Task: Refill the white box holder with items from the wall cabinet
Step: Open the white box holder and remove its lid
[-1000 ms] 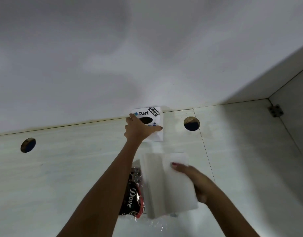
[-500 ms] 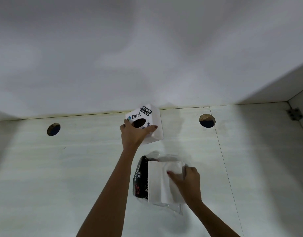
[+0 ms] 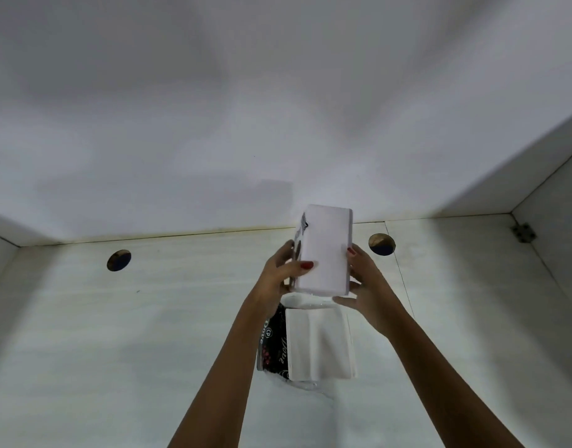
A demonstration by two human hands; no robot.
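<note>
A pale, faintly grained flat panel (image 3: 84, 334) fills the lower half of the view and meets a plain white wall (image 3: 213, 108) along a thin seam. At the far left of the panel, a round cut-out hole (image 3: 118, 260) is seen, dark inside. Toward the centre, a bare forearm rises from the bottom edge to the left hand (image 3: 278, 276), whose fingers are curled round the left edge of a white rectangular box holder (image 3: 325, 250); its thumb, with a red-painted nail, is pressed on the broad plain face. The box holder is held up off the panel between both hands, tilted so that its plain face is turned to the camera, and only a sliver of black printing shows along its left side — too narrow to be read. Directly below it, a stack of white folded tissues (image 3: 317, 344) lies on the panel, partly inside a clear plastic wrapper with a dark printed label on its left. The right hand (image 3: 367, 292) clasps the right edge of the box holder: a red-nailed thumb is set against the side, and the fingers reach beneath the lower right corner. Just right of that hand, a second round cut-out hole (image 3: 381, 244) is seen. At the far right, a small metal hinge (image 3: 523, 232) is fixed to a side panel.
</note>
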